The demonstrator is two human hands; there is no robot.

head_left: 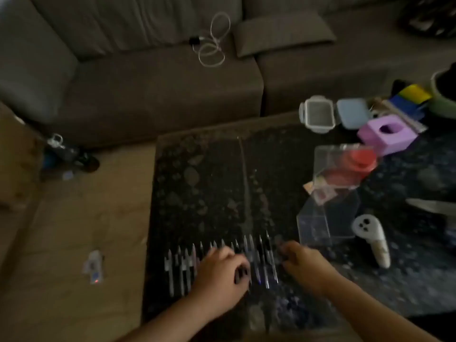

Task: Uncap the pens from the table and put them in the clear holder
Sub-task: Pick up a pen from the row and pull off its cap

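Several pens (259, 262) lie side by side in a row near the front edge of the dark patterned table (209, 183), tips pointing away from me. My left hand (219, 272) rests over the middle of the row, its fingers curled around a dark pen. At the right end of the row is my right hand (302, 264), fingertips touching the last pens; blur hides whether it grips one. The clear holder (328, 218) stands just beyond my right hand, and I see no pens inside it.
A white controller (372, 243) lies right of the holder. Behind it stand a second clear box (343, 166) with a red object, a purple block (387, 134), a grey-rimmed container (317, 113) and a blue lid (352, 113). A sofa (148, 77) runs behind the table.
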